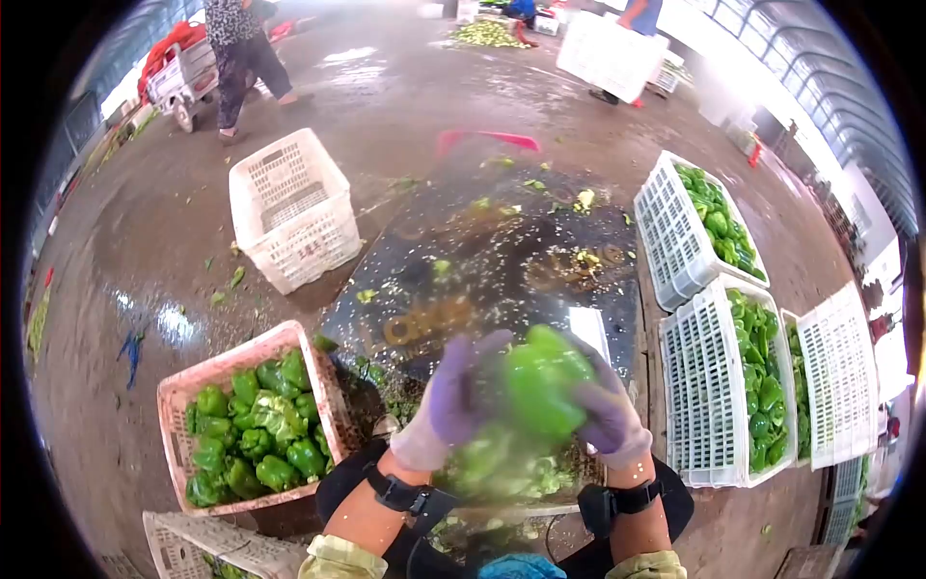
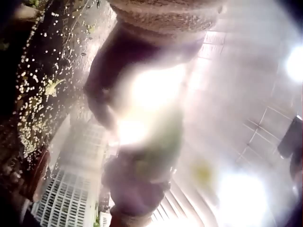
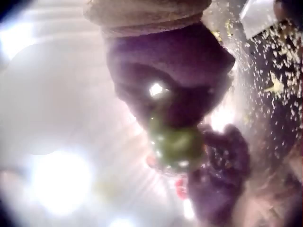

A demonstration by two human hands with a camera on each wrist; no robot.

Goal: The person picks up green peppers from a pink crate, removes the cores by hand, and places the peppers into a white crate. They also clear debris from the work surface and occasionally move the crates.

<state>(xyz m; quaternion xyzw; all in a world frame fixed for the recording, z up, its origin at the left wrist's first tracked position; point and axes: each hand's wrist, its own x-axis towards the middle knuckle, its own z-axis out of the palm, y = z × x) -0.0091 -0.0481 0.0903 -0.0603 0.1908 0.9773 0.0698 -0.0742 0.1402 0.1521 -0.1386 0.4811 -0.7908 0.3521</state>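
Note:
Over the dark work surface (image 1: 502, 261) my right hand (image 1: 608, 410), in a purple glove with a pale cuff, grips a green bell pepper (image 1: 546, 384). The pepper is motion-blurred in the head view; the right wrist view shows its glossy rounded end (image 3: 177, 146) below the glove. My left hand (image 1: 453, 396), gloved alike, is beside the pepper on its left, fingers extended toward it. Glare hides much of the left hand in the left wrist view. Under both hands lies a blurred heap of pale green scraps (image 1: 502, 468).
A pinkish crate (image 1: 174, 415) of green peppers (image 1: 256, 434) stands at my left, with a white crate (image 1: 304, 236) beyond it. White crates of peppers (image 1: 704, 386) line my right side. Seeds and scraps litter the dark surface. Two people stand farther off, one by a white crate (image 1: 612, 58).

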